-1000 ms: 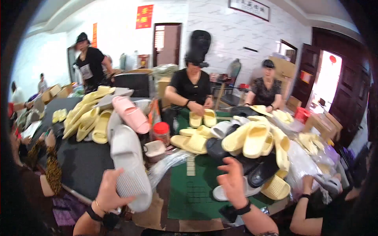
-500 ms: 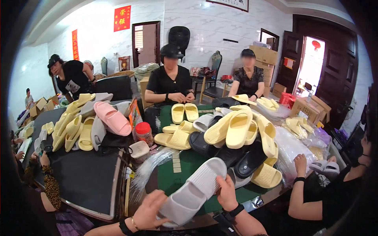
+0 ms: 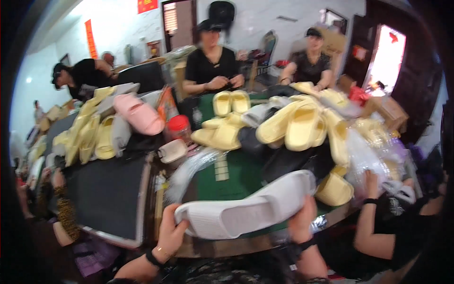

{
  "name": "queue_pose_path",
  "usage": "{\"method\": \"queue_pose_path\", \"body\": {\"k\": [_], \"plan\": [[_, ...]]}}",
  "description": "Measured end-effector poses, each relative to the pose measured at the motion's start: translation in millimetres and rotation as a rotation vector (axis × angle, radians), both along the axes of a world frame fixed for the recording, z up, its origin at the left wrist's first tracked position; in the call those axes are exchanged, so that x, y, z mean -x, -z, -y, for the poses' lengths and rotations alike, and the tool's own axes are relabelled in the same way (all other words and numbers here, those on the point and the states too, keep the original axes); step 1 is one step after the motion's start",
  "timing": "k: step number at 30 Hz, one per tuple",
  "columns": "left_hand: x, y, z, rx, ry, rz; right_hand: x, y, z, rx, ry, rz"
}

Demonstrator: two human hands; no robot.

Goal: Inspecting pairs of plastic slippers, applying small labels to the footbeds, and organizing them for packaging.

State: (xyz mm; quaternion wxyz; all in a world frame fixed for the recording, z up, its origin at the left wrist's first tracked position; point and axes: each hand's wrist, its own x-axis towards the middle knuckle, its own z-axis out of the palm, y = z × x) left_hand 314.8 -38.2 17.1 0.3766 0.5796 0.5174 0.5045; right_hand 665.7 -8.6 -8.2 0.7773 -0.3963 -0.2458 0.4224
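A pair of light grey slide slippers (image 3: 208, 218) stretches sideways above the near edge of the green-topped table, the two set end to end and overlapping in the middle. My left hand (image 3: 171, 231) is closed on the left end, thumb on top. At the right end, my right hand (image 3: 301, 222) grips the other slipper (image 3: 291, 191); motion blurs its fingers. Beyond them, yellow slippers (image 3: 302, 124) lie heaped over black ones (image 3: 298, 163). A yellow pair (image 3: 231, 102) stands side by side farther back.
Left of me is a dark-topped table (image 3: 111, 199) with yellow and grey slippers and a pink slipper (image 3: 138, 115). A red-lidded jar (image 3: 178, 128), a small tub (image 3: 172, 152) and clear plastic strips (image 3: 189, 173) lie between. Co-workers sit across and at both sides; plastic bags (image 3: 364, 151) are at right.
The grey slippers have turned from slanting to nearly level. My left hand has shifted left to their end, and my right hand has moved right. The view has swung slightly.
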Motion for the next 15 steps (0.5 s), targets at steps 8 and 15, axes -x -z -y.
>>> {"method": "queue_pose_path", "body": {"k": [8, 15], "plan": [[42.9, -24.4, -48.8, 0.046, 0.129, 0.048, -38.9, -26.5, -16.9, 0.081, -0.162, 0.826], [-6.7, 9.8, -112.8, -0.189, 0.189, -0.549, 58.2, 14.4, -74.0, 0.006, -0.325, 1.063]]}}
